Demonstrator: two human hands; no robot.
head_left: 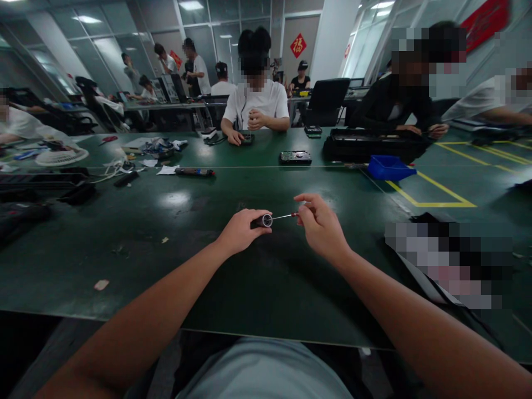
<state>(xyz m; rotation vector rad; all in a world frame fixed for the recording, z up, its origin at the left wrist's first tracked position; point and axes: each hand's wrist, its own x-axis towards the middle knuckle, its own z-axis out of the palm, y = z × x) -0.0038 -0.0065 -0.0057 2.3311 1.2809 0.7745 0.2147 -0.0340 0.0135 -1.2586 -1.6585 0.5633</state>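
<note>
Fingers of my left hand (241, 231) wrap round a dark cylindrical part (266, 221) whose round, light-rimmed end faces me. A thin screwdriver (286, 216) with a red handle is pinched between thumb and fingers of my right hand (322, 226). Its metal shaft points left, and the tip is at the rim of the cylinder. Whether the tip touches anything inside, I cannot tell. Both hands are held just above the green table (266, 288), near its front edge.
Ahead lie a dark cylindrical tool (194, 172), an opened device (295, 157) and a long black housing (374, 145). A blue bin (390, 167) stands right of them. Loose parts and cables (118, 166) clutter the left. A co-worker in a white shirt (266, 105) sits opposite.
</note>
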